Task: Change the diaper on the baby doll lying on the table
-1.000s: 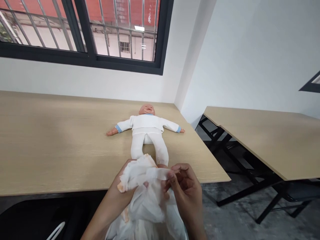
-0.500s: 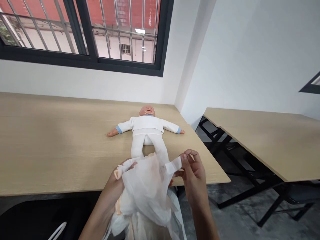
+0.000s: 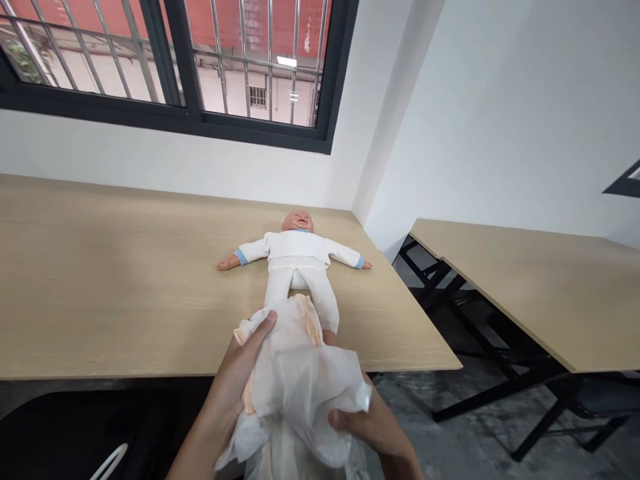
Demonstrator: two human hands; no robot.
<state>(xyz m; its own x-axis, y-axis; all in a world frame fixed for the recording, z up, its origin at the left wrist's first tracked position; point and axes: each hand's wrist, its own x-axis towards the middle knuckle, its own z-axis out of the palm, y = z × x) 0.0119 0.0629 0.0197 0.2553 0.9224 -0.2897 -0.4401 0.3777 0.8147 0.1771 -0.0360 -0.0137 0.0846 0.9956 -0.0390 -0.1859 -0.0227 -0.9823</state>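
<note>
Both of my hands are on a crumpled white diaper [image 3: 287,380] with peach-coloured trim and thin, see-through outer layers. My left hand [image 3: 243,363] grips its left side, thumb lying on top. On the lower right, my right hand [image 3: 367,427] pinches a fold with the thumb in front; its other fingers are hidden behind the material. Just beyond lies a baby doll [image 3: 299,250] on its back, arms spread, in a white outfit with blue cuffs. The diaper overlaps the doll's lower legs in view, and I cannot tell whether they touch.
The doll lies on a light wooden table [image 3: 125,280] against the wall below a barred window [image 3: 255,73]. A second table [image 3: 530,287] stands to the right, across a gap. A black chair [image 3: 75,433] is at lower left, with a white loop on it.
My right hand has gone from holding out a side tab to a lower grip on the right part of the diaper. The diaper's top edge now shows more, and my left thumb lies across it.
</note>
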